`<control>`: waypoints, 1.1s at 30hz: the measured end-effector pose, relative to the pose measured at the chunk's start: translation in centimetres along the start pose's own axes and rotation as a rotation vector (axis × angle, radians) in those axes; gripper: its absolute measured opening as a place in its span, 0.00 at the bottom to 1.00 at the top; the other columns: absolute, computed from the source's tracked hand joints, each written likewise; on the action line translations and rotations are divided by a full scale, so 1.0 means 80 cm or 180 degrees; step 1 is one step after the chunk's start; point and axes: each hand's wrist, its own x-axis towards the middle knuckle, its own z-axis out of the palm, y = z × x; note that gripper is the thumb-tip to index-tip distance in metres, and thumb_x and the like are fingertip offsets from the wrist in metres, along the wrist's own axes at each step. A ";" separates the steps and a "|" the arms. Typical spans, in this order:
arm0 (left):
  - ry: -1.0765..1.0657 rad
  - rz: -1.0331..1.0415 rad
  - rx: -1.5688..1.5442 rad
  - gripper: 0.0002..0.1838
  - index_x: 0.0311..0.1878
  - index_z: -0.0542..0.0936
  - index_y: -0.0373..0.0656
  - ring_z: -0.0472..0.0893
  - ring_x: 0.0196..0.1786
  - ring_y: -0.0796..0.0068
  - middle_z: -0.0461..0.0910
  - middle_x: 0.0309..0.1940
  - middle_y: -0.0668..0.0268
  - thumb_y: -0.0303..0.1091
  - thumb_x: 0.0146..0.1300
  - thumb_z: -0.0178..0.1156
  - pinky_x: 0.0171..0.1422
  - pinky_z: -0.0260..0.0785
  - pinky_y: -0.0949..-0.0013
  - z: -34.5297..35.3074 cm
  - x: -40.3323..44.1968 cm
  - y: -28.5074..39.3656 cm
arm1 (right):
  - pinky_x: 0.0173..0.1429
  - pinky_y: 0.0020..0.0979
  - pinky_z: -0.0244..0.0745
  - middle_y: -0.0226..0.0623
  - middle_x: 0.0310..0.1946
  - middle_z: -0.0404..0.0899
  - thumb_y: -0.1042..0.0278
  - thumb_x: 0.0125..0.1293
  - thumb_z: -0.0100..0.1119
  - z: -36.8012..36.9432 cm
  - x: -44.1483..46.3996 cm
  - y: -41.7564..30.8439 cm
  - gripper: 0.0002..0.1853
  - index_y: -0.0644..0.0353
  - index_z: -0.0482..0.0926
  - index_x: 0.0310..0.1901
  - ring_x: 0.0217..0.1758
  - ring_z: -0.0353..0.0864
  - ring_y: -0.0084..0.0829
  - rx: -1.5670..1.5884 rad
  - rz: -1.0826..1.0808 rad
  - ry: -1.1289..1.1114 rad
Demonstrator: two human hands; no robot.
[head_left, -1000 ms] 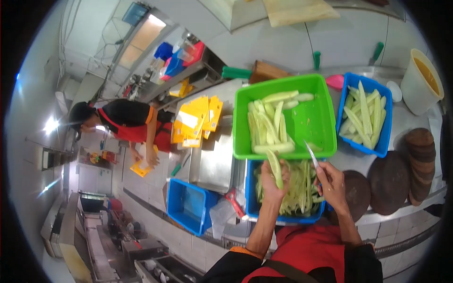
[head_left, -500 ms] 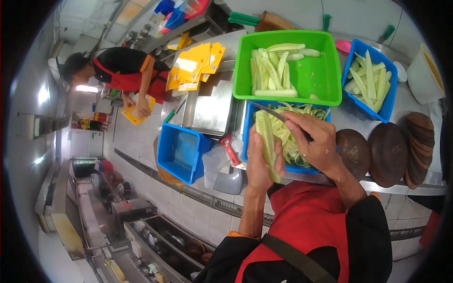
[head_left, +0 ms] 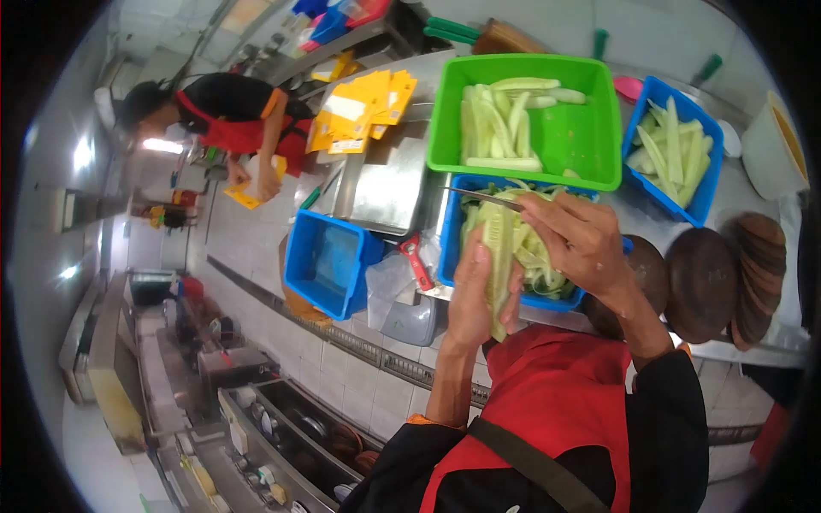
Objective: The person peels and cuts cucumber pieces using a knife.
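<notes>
My left hand (head_left: 475,295) is closed around a peeled cucumber piece (head_left: 498,265), its seeded cut face turned up. A knife (head_left: 487,198) is gripped in my right hand (head_left: 580,244); its thin blade points left across the cucumber's upper end. Whether the edge touches the flesh I cannot tell. Beneath both hands, a blue bin (head_left: 547,302) holds pale green scraps and peel (head_left: 540,269). Just beyond it stands a green tub (head_left: 581,137) with several peeled cucumber pieces (head_left: 496,120) lying in it.
To the right are a blue bin (head_left: 705,192) of cucumber lengths, dark round boards (head_left: 701,282) and a white bucket (head_left: 765,141). Leftward sit a blue container (head_left: 321,265), a red peeler (head_left: 416,261), a steel tray (head_left: 389,188) and yellow packets (head_left: 363,107). A co-worker (head_left: 231,115) stands far left.
The view has shifted slightly. My right hand has turned, and the knife blade now lies flatter across the cucumber top. My left hand keeps its hold.
</notes>
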 end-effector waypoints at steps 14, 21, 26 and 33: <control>-0.0246 -0.0135 0.0547 0.31 0.78 0.55 0.50 0.64 0.13 0.83 0.67 0.25 0.69 0.57 0.81 0.34 0.14 0.62 0.77 -0.002 0.021 0.004 | 0.31 0.33 0.71 0.47 0.28 0.82 0.79 0.66 0.64 0.005 -0.011 0.013 0.07 0.69 0.85 0.44 0.25 0.81 0.38 0.0508 0.0345 -0.0372; -0.0341 -0.0188 0.0857 0.32 0.79 0.53 0.47 0.65 0.15 0.84 0.68 0.25 0.69 0.55 0.82 0.35 0.16 0.63 0.79 0.001 0.025 0.000 | 0.24 0.23 0.64 0.32 0.23 0.80 0.69 0.72 0.62 -0.004 -0.021 0.022 0.11 0.66 0.81 0.51 0.20 0.74 0.18 0.2219 0.2426 -0.0963; -0.0374 0.0038 0.0728 0.36 0.82 0.50 0.47 0.74 0.20 0.81 0.77 0.36 0.65 0.38 0.77 0.55 0.21 0.72 0.76 -0.007 0.029 -0.011 | 0.23 0.18 0.60 0.25 0.21 0.78 0.68 0.74 0.61 0.004 -0.027 0.022 0.13 0.64 0.79 0.54 0.20 0.71 0.12 0.2426 0.2569 -0.0679; 0.0333 0.0557 0.0710 0.33 0.72 0.69 0.34 0.84 0.57 0.66 0.79 0.61 0.56 0.16 0.62 0.65 0.52 0.83 0.67 -0.030 0.016 -0.046 | 0.28 0.24 0.66 0.31 0.20 0.79 0.73 0.69 0.64 0.014 -0.035 0.022 0.06 0.66 0.84 0.44 0.23 0.74 0.16 0.1389 0.1920 -0.0153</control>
